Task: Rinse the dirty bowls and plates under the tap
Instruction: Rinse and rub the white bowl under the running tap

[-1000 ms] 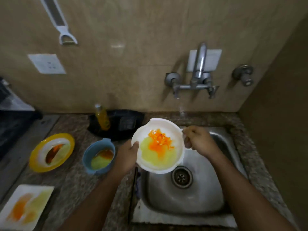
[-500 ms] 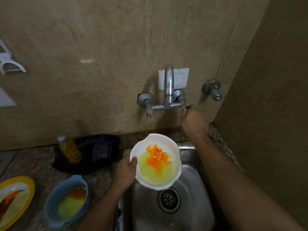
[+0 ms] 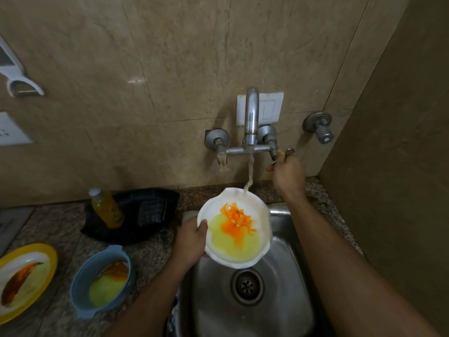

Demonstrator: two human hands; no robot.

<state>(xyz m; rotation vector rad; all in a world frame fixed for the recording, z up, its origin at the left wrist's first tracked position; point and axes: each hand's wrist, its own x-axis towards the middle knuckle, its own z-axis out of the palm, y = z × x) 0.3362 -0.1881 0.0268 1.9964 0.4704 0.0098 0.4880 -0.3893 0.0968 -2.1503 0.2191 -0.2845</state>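
Note:
My left hand (image 3: pixel 190 242) grips the left rim of a white bowl (image 3: pixel 252 212) smeared with orange and yellow-green residue, held tilted over the steel sink (image 3: pixel 286 288). A thin stream of water falls from the wall tap (image 3: pixel 251 115) onto the bowl's far rim. My right hand (image 3: pixel 288 175) is curled round the tap's right handle (image 3: pixel 289 152). On the counter to the left stand a dirty blue bowl (image 3: pixel 82 283) and a yellow-rimmed plate (image 3: pixel 48 261) with brown and orange streaks.
A yellow liquid bottle (image 3: pixel 107 209) lies on a black tray (image 3: pixel 150 198) behind the blue bowl. The sink drain (image 3: pixel 246 285) is uncovered. A second wall valve (image 3: pixel 320 126) sits right of the tap. A side wall closes off the right.
My right hand left the bowl's rim and went up to the tap's right handle. Water now runs from the spout onto the bowl. The view shifted right.

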